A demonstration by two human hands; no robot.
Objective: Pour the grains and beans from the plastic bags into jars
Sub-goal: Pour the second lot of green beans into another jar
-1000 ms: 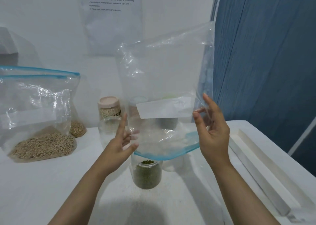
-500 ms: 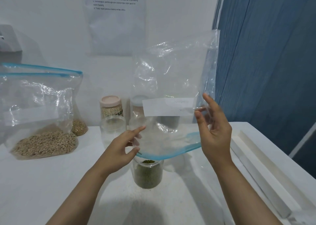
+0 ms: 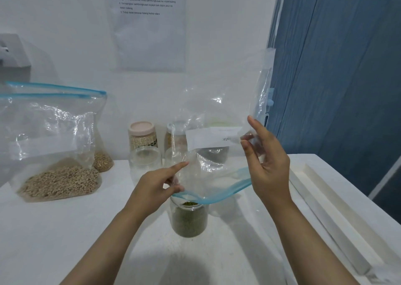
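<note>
An empty clear plastic bag (image 3: 225, 102) with a blue zip edge hangs upside down, its mouth just above an open jar of green beans (image 3: 188, 218) on the white table (image 3: 65, 230). My left hand (image 3: 157, 186) pinches the bag's mouth at the left, with the index finger stretched out along the plastic. My right hand (image 3: 265, 161) pinches the bag's right side beside its white label, the other fingers raised. A bag of tan grain (image 3: 52, 154) stands at the left, with a second grain bag (image 3: 101, 154) behind it.
At the back stand a pink-lidded jar of grain (image 3: 142, 136), an empty open jar (image 3: 145, 157) in front of it, and more jars seen through the bag. A white ridged ledge (image 3: 325, 208) runs along the table's right side. A printed sheet (image 3: 149, 24) hangs on the wall.
The empty bag has shifted a little to the right and its top has swung right. My left hand has turned from an upright open palm to pinching the bag's mouth.
</note>
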